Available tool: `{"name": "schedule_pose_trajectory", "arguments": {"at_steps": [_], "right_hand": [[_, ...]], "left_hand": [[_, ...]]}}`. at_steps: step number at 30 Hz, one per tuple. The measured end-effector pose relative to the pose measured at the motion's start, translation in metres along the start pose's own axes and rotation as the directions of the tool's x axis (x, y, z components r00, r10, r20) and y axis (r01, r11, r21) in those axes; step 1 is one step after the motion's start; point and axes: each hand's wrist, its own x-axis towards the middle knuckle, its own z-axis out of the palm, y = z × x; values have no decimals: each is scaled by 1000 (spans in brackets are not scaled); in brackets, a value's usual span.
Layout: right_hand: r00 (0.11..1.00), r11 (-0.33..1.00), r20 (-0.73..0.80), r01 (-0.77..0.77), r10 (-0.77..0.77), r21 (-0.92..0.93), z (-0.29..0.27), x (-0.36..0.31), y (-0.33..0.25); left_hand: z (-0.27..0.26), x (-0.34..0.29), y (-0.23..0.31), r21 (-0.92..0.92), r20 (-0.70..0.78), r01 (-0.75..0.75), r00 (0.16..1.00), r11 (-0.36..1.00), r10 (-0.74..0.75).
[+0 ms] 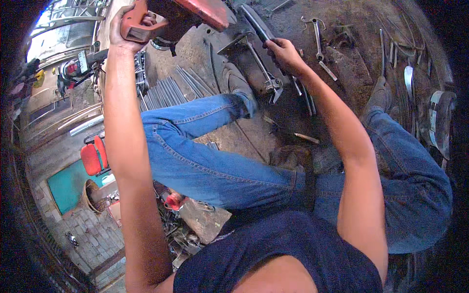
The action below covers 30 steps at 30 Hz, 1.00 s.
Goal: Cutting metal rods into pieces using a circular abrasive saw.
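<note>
My left hand (pixel 124 27) is closed round the orange D-shaped handle (pixel 141 24) of a red power tool that looks like a chop saw (pixel 202 10). The picture's upper edge cuts off much of that tool. To the right, my right hand (pixel 286 54) grips a dark, long metal bar (pixel 255 22), which points up and away to the left. Its lower end is partly hidden by the fingers. Between the hands and nearer to me lies a metal screw clamp (pixel 261 63) with a threaded rod, apart from both hands.
A wrench (pixel 318 41) lies on the dirty floor at the far right. Cut metal rods (pixel 168 94) lie in a row beyond my left leg. A red chair (pixel 93 155) stands at the left. Scrap metal (pixel 183 239) is piled beside my hip. A curved metal piece (pixel 439 122) sits far right.
</note>
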Motion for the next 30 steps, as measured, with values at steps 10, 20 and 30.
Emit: {"name": "schedule_pose_trajectory", "arguments": {"at_steps": [10, 20, 30], "right_hand": [[994, 980, -41, -107, 101, -168, 1, 4, -1], [999, 926, -29, 7, -19, -377, 14, -1, -18], [949, 831, -29, 259, -313, -492, 14, -16, -11]], "left_hand": [[22, -9, -9, 117, -45, -77, 996, 990, 83], [5, -3, 3, -36, 133, 42, 990, 998, -37], [5, -3, 0, -32, 119, 42, 992, 999, -38]]}}
